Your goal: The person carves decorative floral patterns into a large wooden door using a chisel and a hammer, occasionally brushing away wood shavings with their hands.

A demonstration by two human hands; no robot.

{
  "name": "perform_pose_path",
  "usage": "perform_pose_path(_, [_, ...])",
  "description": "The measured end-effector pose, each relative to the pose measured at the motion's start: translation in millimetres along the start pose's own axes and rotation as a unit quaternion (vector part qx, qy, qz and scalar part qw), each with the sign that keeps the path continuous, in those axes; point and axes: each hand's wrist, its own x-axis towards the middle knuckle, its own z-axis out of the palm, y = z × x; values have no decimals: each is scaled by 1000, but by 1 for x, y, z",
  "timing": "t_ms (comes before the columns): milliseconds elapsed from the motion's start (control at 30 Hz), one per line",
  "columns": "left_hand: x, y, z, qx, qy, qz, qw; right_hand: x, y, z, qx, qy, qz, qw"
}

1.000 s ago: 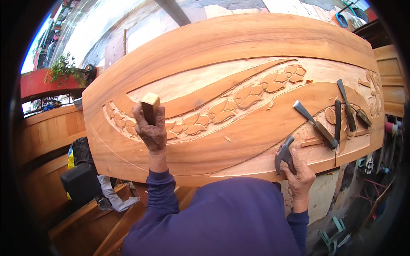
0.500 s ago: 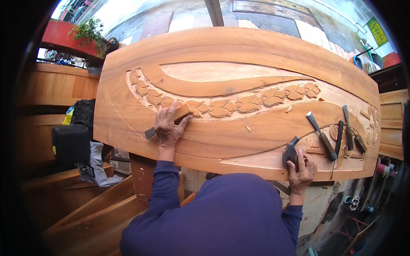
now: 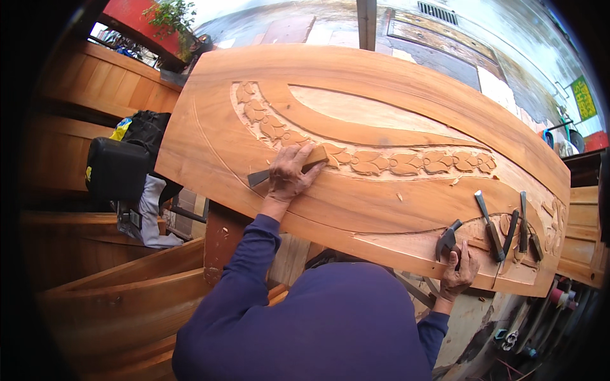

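A large carved wooden panel [image 3: 375,197] lies before me, with a curving band of leaf and flower relief [image 3: 365,162] across it. On the left end of that band my left hand [image 3: 290,173] is closed over a tool with a pale wooden block end [image 3: 316,157] and a flat dark end [image 3: 258,178]. Its middle is hidden under my fingers. Along the near edge, my right hand [image 3: 459,274] grips a dark hammer-like tool [image 3: 447,241]; the thumb presses against it and my palm hides part of it.
Right of my right hand lie several chisels, one with a shiny blade [image 3: 481,204], among wood chips. A black case [image 3: 117,164] and grey cloth [image 3: 152,213] sit left of the panel. Wooden boards [image 3: 127,305] stand below left; a potted plant [image 3: 171,18] is beyond.
The view has turned, so the panel appears tilted and shifted right. My left hand stays on its tool at the relief; my right hand stays at the dark tool.
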Motion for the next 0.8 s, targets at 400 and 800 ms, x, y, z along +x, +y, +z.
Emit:
perform_pose_path(400, [-4,-2,-16,-73,-19,48,996,-3,-4,2,-16,-13,-2,1000])
perform_pose_path(800, [-3,-7,-29,-176,-25,130,975,9,-17,11,-71,-56,151,984])
